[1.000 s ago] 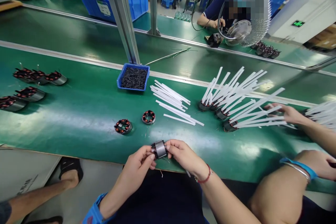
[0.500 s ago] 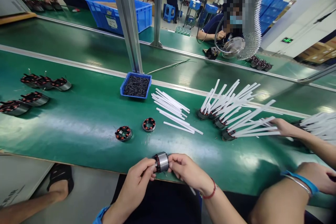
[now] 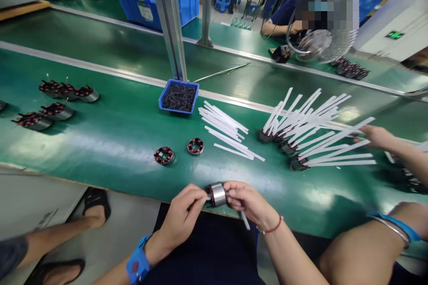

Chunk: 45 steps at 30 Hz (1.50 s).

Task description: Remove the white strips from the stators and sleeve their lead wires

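Observation:
A silver ring-shaped motor part (image 3: 219, 194) with copper windings is held on its side at the table's front edge. My left hand (image 3: 187, 208) pinches at its left face, where something small and pale shows between the fingertips. On the right face, the fingers of my right hand (image 3: 246, 200) are closed against the part, and a white strip (image 3: 245, 220) sticks out below them. Beyond my hands, two similar rings, one at left (image 3: 164, 156) and one at right (image 3: 195, 146), lie on the green table. Loose white strips (image 3: 227, 127) lie behind them.
A small blue tray (image 3: 178, 96) of black pieces stands by a metal post (image 3: 169, 22). More rings (image 3: 55, 110) are at left. Rings with upright white strips (image 3: 299, 162) stand at right, near a neighbour's hand (image 3: 377, 137). Another person's arm (image 3: 361, 249) is close at right.
The view has shifted, so the table contents appear higher and further right. More of the white strip below my right hand shows. The neighbour's reaching hand has moved among the upright strips.

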Tool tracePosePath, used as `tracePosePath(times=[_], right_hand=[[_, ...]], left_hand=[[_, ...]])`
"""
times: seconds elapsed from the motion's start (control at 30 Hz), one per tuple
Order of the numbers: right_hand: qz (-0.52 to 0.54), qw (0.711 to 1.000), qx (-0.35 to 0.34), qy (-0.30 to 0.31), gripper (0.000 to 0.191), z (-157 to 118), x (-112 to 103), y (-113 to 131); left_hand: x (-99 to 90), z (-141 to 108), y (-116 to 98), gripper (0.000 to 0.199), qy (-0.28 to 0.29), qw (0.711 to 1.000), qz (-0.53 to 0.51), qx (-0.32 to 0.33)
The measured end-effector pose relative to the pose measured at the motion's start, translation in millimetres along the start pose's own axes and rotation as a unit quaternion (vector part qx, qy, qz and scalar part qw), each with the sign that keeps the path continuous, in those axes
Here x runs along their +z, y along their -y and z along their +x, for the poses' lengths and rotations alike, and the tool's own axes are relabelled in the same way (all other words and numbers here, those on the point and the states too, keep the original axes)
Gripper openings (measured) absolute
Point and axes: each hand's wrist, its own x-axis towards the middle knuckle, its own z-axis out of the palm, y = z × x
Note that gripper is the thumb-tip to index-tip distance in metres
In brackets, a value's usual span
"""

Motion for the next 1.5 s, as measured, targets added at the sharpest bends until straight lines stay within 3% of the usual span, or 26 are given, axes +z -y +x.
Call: tracePosePath(times=[0.23,0.4,0.53,0.77,0.83,0.93,1.0,1.23,1.4,1.5], right_hand=[[-0.118,0.99,-0.042,-0.06,0.023,-5.9,18.3,-5.0],[-0.15,0.985,-0.049,-0.072,0.021,-5.9,24.9,-10.5],[-0.175,0.979,-0.058,-0.091,0.019,-4.0,28.6,-16.5],[-0.246,0.957,-0.096,-0.122,0.015,-3.1,32.9,-23.3],[-0.268,0.949,-0.1,-0.13,0.014,-3.1,33.8,-24.8],[-0.297,0.939,-0.11,-0.133,0.013,-2.9,35.1,-26.3],[-0.31,0.933,-0.122,-0.136,0.014,-3.1,35.2,-26.2],[-0.259,0.949,-0.104,-0.147,0.021,-6.6,32.2,-24.2],[-0.275,0.93,-0.093,-0.225,0.023,-6.9,35.7,-26.2],[-0.299,0.925,-0.094,-0.217,0.023,-8.5,34.8,-26.2]], left_hand=[[-1.3,7.2,-8.9,0.018,0.006,0.988,-0.063,-0.144],[-0.8,4.6,-11.0,0.018,-0.004,0.976,-0.101,-0.194],[-2.1,1.5,-16.0,0.019,-0.011,0.978,-0.102,-0.184],[-6.9,2.2,-14.3,0.015,0.033,0.985,-0.06,-0.16],[-4.4,2.4,-11.1,0.005,0.027,0.985,-0.032,-0.165],[2.5,2.7,-6.8,0.015,0.023,0.985,0.013,-0.169],[6.7,3.7,-5.1,0.01,0.024,0.986,0.025,-0.165],[8.2,8.7,-4.8,0.006,0.001,0.986,0.002,-0.165],[8.2,9.3,-5.5,0.007,-0.016,0.986,0.0,-0.165],[8.5,9.7,-6.8,0.008,-0.02,0.988,0.012,-0.155]])
